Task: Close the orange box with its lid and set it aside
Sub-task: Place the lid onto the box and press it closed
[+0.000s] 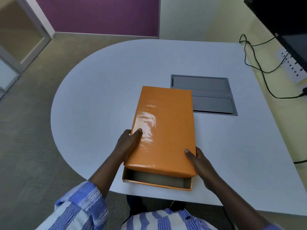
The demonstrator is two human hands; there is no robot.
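Observation:
A glossy orange lid (166,127) lies over the orange box (157,180), shifted away from me so the box's near end stays uncovered and shows a grey inside. The lid's near end sits raised above the box rim. My left hand (128,143) grips the lid's left edge, thumb on top. My right hand (199,161) holds the lid's near right corner, thumb on top and fingers down the side. Both box and lid rest near the front edge of the pale table (99,97).
A grey recessed cable hatch (212,95) sits in the table just beyond the lid's far right corner. Black cables (259,67) and a white power strip (292,67) lie at the right edge, under a dark screen (285,22). The table's rounded left edge drops to carpet.

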